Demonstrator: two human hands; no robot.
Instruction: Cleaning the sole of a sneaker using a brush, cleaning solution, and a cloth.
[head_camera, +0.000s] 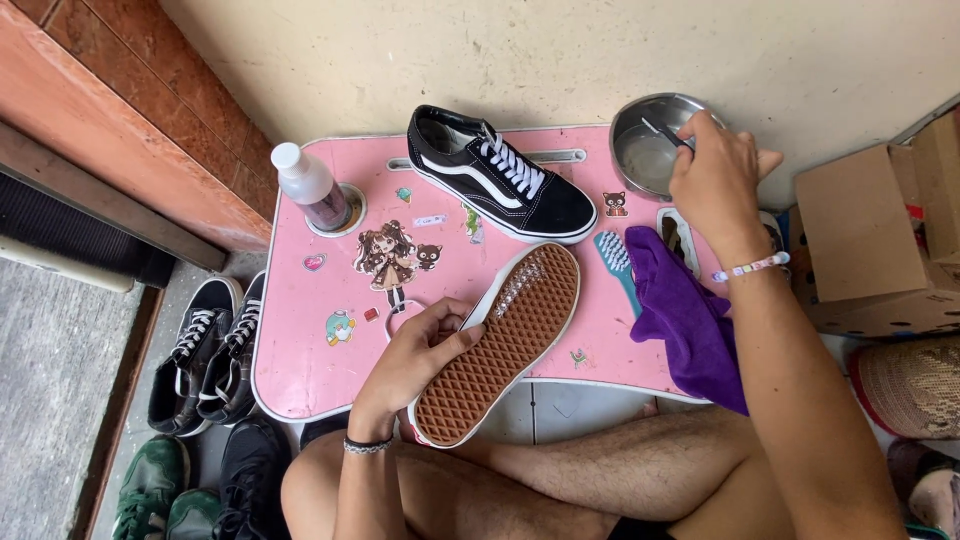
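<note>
My left hand (415, 358) grips the side of an upturned shoe (505, 340), its brown waffle sole facing up with some foam near the toe. My right hand (718, 180) reaches over a metal bowl (640, 150) at the far right of the pink lap table (330, 370) and holds a thin dark-handled tool (668, 133) dipped in it. The matching black shoe with white laces (500, 175) stands upright at the back of the table. A teal brush (620, 262) and a purple cloth (685, 320) lie beside my right wrist.
A plastic bottle with a white cap (310, 188) sits in the table's cup recess. Black high-tops (205, 355) and green shoes (150, 490) stand on the floor at left. A cardboard box (875, 240) and a woven basket (915, 385) are at right. My crossed legs (620, 475) lie below the table.
</note>
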